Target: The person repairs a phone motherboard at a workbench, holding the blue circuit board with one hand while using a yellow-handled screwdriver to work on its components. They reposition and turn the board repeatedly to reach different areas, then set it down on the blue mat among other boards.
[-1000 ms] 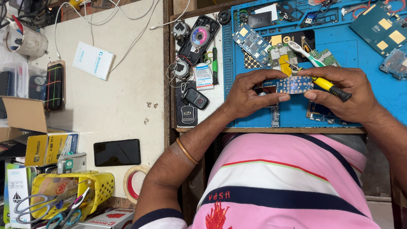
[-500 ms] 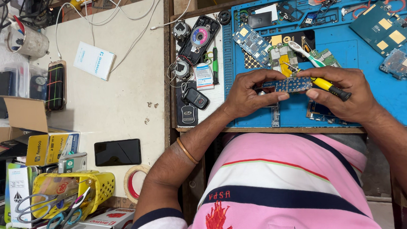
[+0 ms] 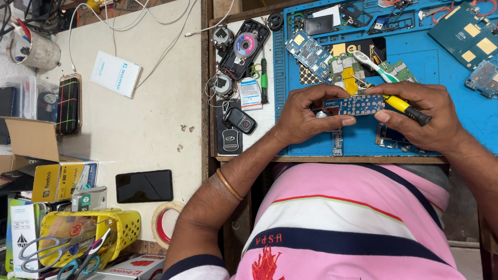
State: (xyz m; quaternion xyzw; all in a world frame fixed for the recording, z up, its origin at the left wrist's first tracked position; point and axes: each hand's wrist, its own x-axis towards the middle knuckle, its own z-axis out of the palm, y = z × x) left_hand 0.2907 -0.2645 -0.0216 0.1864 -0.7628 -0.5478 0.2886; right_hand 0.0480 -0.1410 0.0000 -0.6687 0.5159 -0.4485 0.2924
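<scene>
A small blue circuit board (image 3: pixel 352 104) with rows of gold dots is held between both hands over the blue work mat (image 3: pixel 472 119). My left hand (image 3: pixel 306 115) pinches its left end. My right hand (image 3: pixel 424 115) steadies the right end and also grips a yellow-and-black screwdriver (image 3: pixel 403 108), whose tip rests on the board. Just beyond the hands lie another opened circuit board (image 3: pixel 344 68) and a white-and-green toothbrush (image 3: pixel 371 64).
More circuit boards (image 3: pixel 468 32) and small parts lie on the mat's far side. Left of the mat are a green screwdriver (image 3: pixel 264 80), car key fobs (image 3: pixel 240 121) and an opened phone (image 3: pixel 244 48). The white table holds a dark phone (image 3: pixel 144 186), boxes, a tape roll (image 3: pixel 166 222) and a yellow basket (image 3: pixel 96 233) with scissors.
</scene>
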